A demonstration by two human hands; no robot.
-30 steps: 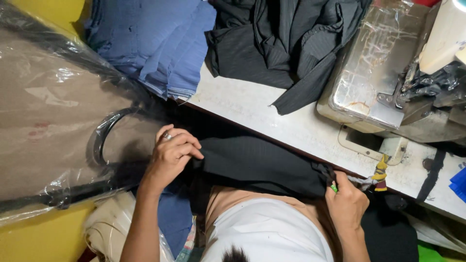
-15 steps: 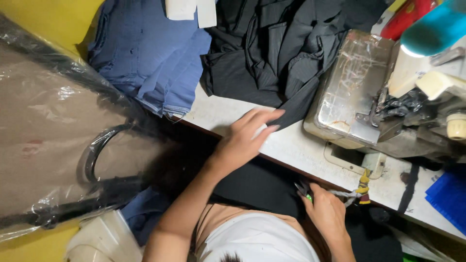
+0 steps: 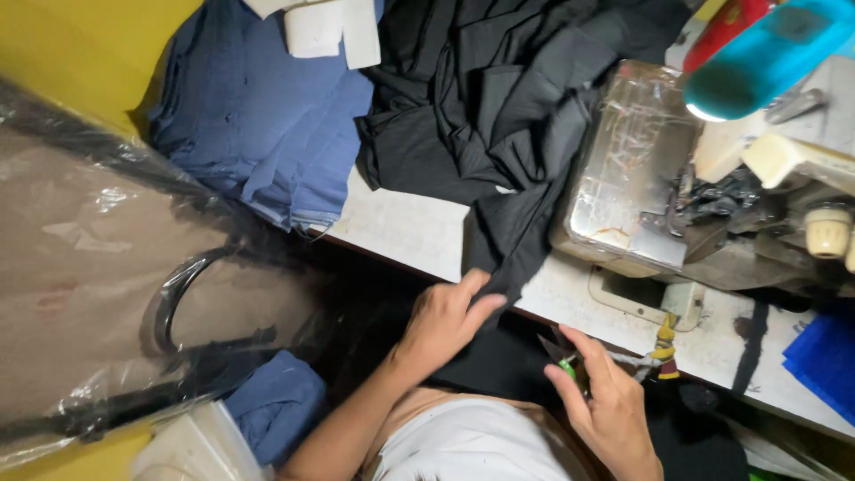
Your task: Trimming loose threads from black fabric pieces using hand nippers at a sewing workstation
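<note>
The left hand [image 3: 445, 321] sits at the near edge of the white counter [image 3: 410, 232], fingers partly curled, thumb and forefingers closed on the lowest hanging corner of the black fabric [image 3: 499, 116]. That fabric lies heaped in folds across the far middle of the counter and trails down in a narrowing strip over the counter edge to the left hand. The right hand [image 3: 610, 410] is below and to the right, off the counter edge, its fingers wrapped around a small pair of snips with a green handle [image 3: 567, 363]; the blades show just beside the fingertips, and a cord with a yellow and red tie [image 3: 663, 343] hangs close by. The two hands are near each other but apart. To the right of the black fabric stands a sewing machine [image 3: 712, 205], its flat metal bed covered in clear film, with the black fabric touching the bed's left side. A turquoise cylinder [image 3: 766, 53] shows at the upper right above the machine. A stack of blue fabric [image 3: 258, 134] lies on the counter's far left, touching the black heap, with white pieces [image 3: 325, 27] resting on its top edge. A clear plastic sheet [image 3: 98, 285] over a dark curved frame fills the left. A blue item [image 3: 824, 356] lies at the right counter edge.
</note>
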